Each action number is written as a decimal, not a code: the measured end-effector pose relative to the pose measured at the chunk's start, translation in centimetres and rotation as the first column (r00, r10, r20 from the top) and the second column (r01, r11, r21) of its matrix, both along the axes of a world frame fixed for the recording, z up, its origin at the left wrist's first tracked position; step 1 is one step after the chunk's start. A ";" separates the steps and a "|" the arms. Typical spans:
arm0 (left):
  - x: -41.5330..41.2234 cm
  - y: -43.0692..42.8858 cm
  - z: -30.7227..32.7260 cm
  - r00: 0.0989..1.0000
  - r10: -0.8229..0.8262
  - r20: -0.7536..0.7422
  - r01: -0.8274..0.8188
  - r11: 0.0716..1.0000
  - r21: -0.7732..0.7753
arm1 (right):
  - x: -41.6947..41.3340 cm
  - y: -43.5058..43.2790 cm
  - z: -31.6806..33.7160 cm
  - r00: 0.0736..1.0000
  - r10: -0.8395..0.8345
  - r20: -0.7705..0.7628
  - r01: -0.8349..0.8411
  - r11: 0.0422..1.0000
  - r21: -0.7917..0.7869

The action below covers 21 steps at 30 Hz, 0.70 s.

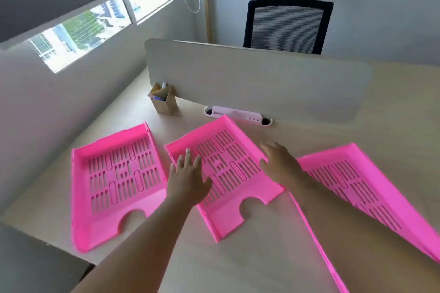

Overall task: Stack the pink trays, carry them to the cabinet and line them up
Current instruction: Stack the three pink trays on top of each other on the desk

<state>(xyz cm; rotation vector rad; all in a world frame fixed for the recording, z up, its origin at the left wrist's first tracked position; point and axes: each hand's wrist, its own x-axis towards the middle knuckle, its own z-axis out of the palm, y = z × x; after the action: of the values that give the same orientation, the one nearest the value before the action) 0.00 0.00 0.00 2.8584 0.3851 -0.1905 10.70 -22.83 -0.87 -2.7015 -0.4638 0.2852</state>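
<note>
Three pink trays lie side by side on the pale desk [273, 233], unstacked; both hands reach to the middle tray [223, 173]. The left hand [188, 178] hovers with fingers spread and holding nothing over that tray's near-left part, the left tray [114, 185] just outside it; the right hand [281, 164] is at the middle tray's right wall, fingers loosely open, contact uncertain. The right tray [357, 185] lies beyond that wrist; a cardboard pen holder [164, 100] stands farther off, ahead of the left hand.
</note>
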 end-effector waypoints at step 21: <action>-2.8 4.7 -7.5 0.886 -0.434 -0.162 0.443 0.896 0.024 | -16.6 0.3 -9.1 0.967 -0.225 0.122 0.253 0.916 -0.311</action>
<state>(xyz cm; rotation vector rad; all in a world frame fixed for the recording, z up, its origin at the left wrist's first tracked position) -2.85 4.68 -7.51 2.9565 -0.2469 -0.4908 -5.86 -22.57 -9.97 -3.0633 -0.1089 0.1926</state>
